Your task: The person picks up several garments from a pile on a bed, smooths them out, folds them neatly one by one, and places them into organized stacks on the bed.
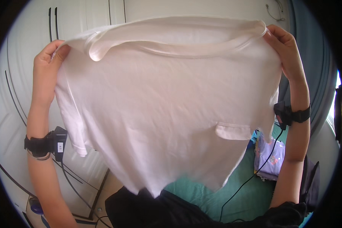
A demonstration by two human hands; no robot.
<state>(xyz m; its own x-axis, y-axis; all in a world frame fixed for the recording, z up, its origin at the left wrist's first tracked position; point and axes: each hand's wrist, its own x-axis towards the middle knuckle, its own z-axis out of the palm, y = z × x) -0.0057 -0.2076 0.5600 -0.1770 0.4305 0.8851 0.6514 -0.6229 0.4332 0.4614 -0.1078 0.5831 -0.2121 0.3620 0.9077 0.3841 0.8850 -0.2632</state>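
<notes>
A white short-sleeved T-shirt (pixel 171 91) hangs spread out in the air in front of me, its neckline at the top and a small flap (pixel 233 131) low on its right part. My left hand (pixel 51 55) pinches the shirt at its upper left, thumb against the fabric. At the upper right, beside the end of the neckline, my right hand (pixel 283 47) grips the cloth between thumb and fingers. The lower edge droops unevenly over my dark-clothed lap. Both forearms are raised, and each wears a black strap with a small cabled box.
Behind the shirt stand white cabinets (pixel 24 41) with dark handles. A green sheet (pixel 224 201) covers a surface at the lower right, where folded purple clothing (pixel 269 157) lies. A blue-grey curtain (pixel 315 68) hangs at the right. Black cables (pixel 250 176) run down from both wrist boxes.
</notes>
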